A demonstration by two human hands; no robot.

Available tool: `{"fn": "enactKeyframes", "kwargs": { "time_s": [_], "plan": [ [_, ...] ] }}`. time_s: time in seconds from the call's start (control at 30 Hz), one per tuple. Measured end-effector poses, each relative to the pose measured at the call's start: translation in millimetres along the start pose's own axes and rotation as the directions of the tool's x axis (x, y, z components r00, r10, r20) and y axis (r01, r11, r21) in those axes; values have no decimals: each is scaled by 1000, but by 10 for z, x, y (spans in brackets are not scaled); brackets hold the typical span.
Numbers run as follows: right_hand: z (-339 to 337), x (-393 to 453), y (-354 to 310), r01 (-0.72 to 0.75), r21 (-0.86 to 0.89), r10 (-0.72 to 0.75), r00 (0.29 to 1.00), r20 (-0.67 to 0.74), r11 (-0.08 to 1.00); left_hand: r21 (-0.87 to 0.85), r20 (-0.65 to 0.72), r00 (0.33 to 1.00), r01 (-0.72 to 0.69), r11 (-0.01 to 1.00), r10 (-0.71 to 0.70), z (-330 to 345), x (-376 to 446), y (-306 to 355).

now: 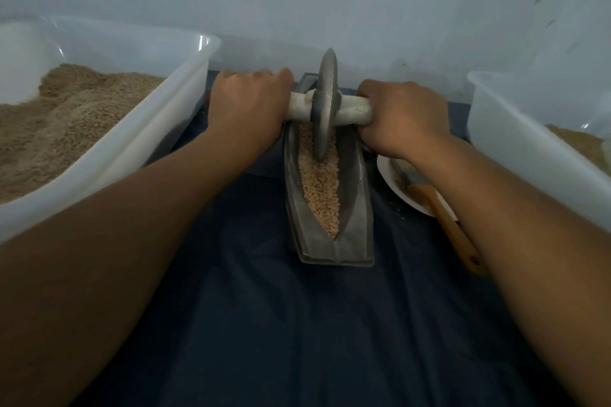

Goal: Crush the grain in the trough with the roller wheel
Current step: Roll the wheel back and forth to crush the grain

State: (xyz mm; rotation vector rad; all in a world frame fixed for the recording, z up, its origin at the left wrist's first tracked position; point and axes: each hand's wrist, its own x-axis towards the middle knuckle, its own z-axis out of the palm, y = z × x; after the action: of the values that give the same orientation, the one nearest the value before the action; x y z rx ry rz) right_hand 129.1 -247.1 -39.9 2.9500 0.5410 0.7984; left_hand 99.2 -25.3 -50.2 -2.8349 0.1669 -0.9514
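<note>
From the head camera we look down along two bare forearms that reach from the lower corners toward the middle of the frame. Our left hand [248, 106] is clenched around the left end of a pale handle bar [351, 111], and our right hand [401, 116] is clenched around its right end. Between the two hands the bar runs through a grey metal roller wheel [325, 102], which stands upright on its edge.

The wheel's lower rim sits in the grain [320, 182] at the far part of a narrow, boat-shaped metal trough [358, 208]. The trough lies lengthwise just right of the frame's centre — its pointed near end faces us, and tan grain fills the groove from the wheel down to that point.

The trough rests on a dark blue cloth [297, 324] that covers the tabletop across the lower half of the frame.

At the left edge a large translucent plastic tub [139, 155] holds a heap of brownish meal. At the right edge a second translucent tub [515, 142] shows a little of the same material.

Just right of the trough, partly under our right forearm, a white plate [396, 187] carries a brush with a wooden handle [446, 218] — its handle points toward the lower right. A pale wall fills the top of the frame.
</note>
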Motion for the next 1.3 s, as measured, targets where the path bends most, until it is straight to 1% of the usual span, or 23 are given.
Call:
{"fn": "enactKeyframes", "kwargs": {
  "time_s": [0.13, 0.3, 0.4, 0.83, 1.03, 1.3],
  "plan": [
    [-15, 78, 32, 13, -1, -13, 999, 38, 1000, 0, 7, 1000, 8, 1000, -8, 14, 20, 6],
    [34, 109, 64, -17, 13, 16, 995, 103, 1000, -1, -15, 1000, 13, 1000, -13, 21, 73, 20],
    [23, 126, 63, -18, 11, 17, 992, 122, 1000, -10, -3, 1000, 6, 1000, -6, 4, 65, 24],
    [-6, 182, 48, -17, -8, 18, 988, 153, 1000, 16, -10, 1000, 10, 1000, -9, 27, 76, 21],
    [6, 166, 52, -29, 9, 27, 989, 143, 1000, 3, -35, 999, 11, 1000, -11, 53, 71, 32],
    [-16, -29, 15, -85, 38, 79, 987, 138, 996, 42, -56, 998, 4, 999, -1, -43, -15, 83]
  ]
}}
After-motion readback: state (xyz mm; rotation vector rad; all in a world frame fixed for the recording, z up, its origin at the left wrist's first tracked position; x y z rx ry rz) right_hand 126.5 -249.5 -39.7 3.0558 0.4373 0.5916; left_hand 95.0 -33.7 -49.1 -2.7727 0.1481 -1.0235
